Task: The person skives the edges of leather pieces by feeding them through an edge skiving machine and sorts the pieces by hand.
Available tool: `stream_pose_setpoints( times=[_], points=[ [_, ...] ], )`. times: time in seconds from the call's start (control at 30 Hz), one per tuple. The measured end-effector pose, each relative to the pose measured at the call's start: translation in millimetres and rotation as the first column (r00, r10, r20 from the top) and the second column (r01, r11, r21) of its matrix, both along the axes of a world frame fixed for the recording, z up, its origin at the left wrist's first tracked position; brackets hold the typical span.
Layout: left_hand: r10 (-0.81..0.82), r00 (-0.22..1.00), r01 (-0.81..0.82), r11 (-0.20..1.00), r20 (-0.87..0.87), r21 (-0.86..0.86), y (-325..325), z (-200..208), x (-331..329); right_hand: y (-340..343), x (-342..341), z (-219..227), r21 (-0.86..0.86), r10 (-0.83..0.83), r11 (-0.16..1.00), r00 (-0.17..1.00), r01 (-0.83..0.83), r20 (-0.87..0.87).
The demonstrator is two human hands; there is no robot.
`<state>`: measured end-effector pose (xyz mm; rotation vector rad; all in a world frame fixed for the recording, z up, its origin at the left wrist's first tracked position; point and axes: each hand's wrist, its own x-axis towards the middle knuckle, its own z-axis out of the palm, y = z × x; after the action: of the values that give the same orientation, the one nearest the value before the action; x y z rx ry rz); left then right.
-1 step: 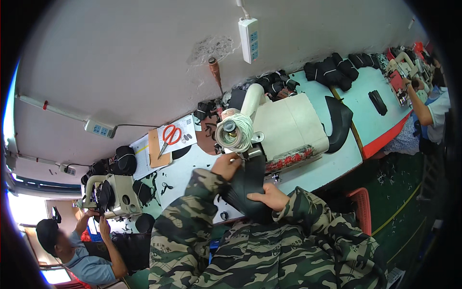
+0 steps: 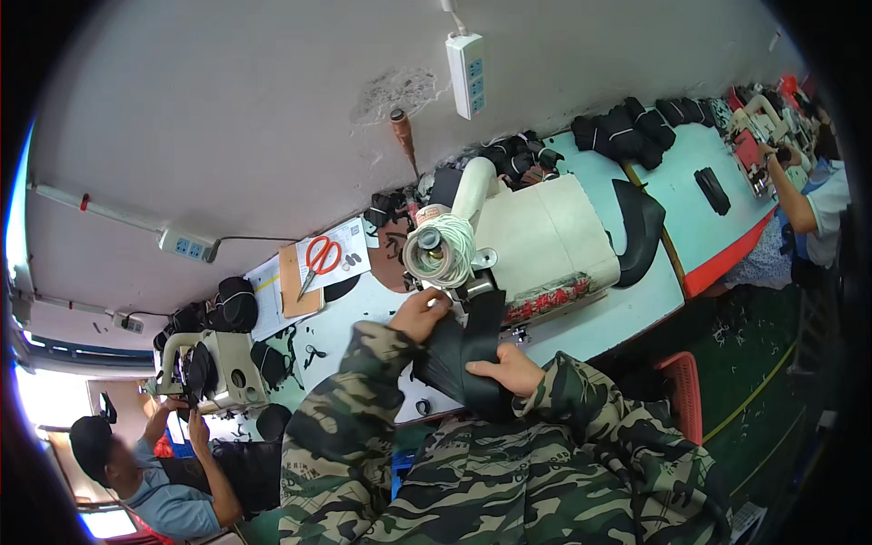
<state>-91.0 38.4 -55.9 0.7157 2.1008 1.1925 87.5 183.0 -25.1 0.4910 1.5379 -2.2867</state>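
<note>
In front of me is a cream sewing machine (image 2: 549,241) with a coil of white cord (image 2: 457,243) around its head. A black leather-like piece (image 2: 442,354) hangs from the machine's working end toward my lap, a strip of it lying over the rest. My left hand (image 2: 420,315) is closed by the piece's upper left edge, close under the machine head; what its fingertips pinch is hidden. My right hand (image 2: 511,369) grips the right edge, thumb on top and fingers out of sight beneath.
Orange-handled scissors (image 2: 320,259) rest on papers at the left. A curved black piece (image 2: 640,234) lies right of the machine, with black bundles (image 2: 622,134) behind. A screwdriver (image 2: 404,136) stands near the wall. A red basket (image 2: 683,395) is at my right. Co-workers sit both sides.
My left hand has shifted slightly left. The black piece's left part has spread away from the strip, which now sits a little further right. The right hand has barely moved.
</note>
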Motion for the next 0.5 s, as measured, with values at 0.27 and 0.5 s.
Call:
stream_pose_setpoints(
  times=[0.27, 0.5],
  points=[
    [-0.044, 0.985, -0.039, 0.885, -0.167, -0.465, 16, 40, 21, -4, 5, -17, 0.076, -0.030, 0.997, 1.000, 0.031, -0.007],
    [0.005, 0.972, 0.031, 0.988, 0.233, -0.149, 8, 18, 1, -12, 3, -17, 0.038, -0.210, 0.977, 0.978, 0.210, -0.009]
  ],
)
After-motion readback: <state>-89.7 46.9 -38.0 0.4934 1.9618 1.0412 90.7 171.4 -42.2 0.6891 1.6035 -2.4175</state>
